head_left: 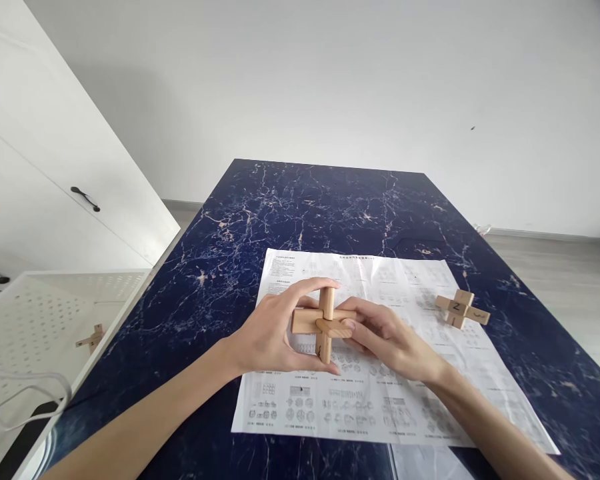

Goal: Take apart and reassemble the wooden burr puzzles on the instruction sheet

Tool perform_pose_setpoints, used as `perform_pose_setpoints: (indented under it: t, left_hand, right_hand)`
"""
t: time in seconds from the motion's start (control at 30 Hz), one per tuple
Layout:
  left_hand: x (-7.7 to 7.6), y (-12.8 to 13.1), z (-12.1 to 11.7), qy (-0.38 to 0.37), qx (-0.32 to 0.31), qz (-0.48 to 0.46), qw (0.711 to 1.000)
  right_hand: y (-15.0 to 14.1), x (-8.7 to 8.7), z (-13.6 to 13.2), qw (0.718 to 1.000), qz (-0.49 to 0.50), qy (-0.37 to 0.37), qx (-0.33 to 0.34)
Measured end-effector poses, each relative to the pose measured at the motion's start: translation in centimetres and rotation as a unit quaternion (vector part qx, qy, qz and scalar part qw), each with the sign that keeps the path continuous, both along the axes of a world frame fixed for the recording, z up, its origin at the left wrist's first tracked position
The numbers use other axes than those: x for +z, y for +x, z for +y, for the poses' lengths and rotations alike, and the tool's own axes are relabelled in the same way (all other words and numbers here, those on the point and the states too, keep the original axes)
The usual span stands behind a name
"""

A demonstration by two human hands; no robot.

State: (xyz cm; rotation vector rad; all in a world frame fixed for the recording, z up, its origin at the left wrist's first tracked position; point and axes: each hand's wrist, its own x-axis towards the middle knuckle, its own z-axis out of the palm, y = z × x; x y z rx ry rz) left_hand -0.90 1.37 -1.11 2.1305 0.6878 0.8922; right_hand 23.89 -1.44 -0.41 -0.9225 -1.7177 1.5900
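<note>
two hands grip a cross-shaped wooden puzzle over a printed sheet

a pale wooden puzzle (325, 323), made of interlocking bars, is held in front of the person, above the left-middle part of a creased printed sheet (473, 387). the left hand (270, 327) is curved wide around it, pinching the upright bar end to end: a finger lies over its top and the thumb presses under its bottom, where a small dark mark shows on the wood. the right hand (393, 340) is bent inward and pinches the puzzle at its right side, the thumb on the tip of a flat bar that points toward the right; its other fingers are folded behind and partly hidden.

the sheet lies on a dark blue tabletop (300, 213) with white veining, and carries rows of small diagrams and print too fine to read. near its right edge rests a second wooden cross (459, 309), with dark characters on its faces, well apart from both hands.

to the left of the tabletop is a white basket (45, 300) with a perforated wall; a small wooden piece (93, 339) is inside it, and a white cable (43, 377) loops at its near side. behind the basket is a white cabinet (40, 133) with a black handle (85, 199).
</note>
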Motion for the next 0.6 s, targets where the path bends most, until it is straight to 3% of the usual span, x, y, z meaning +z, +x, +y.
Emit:
perform_pose_setpoints:
  t: [0.2,0.6]
  left_hand:
    - [-0.04,-0.07,0.51,0.008,-0.002,0.014,1.000]
    - [0.02,0.05,0.51,-0.006,0.009,0.032,0.999]
  right_hand:
    - [-0.23,-0.35,-0.04,0.994,-0.061,0.073,-0.053]
    - [0.18,-0.11,0.44,0.996,-0.062,0.052,-0.023]
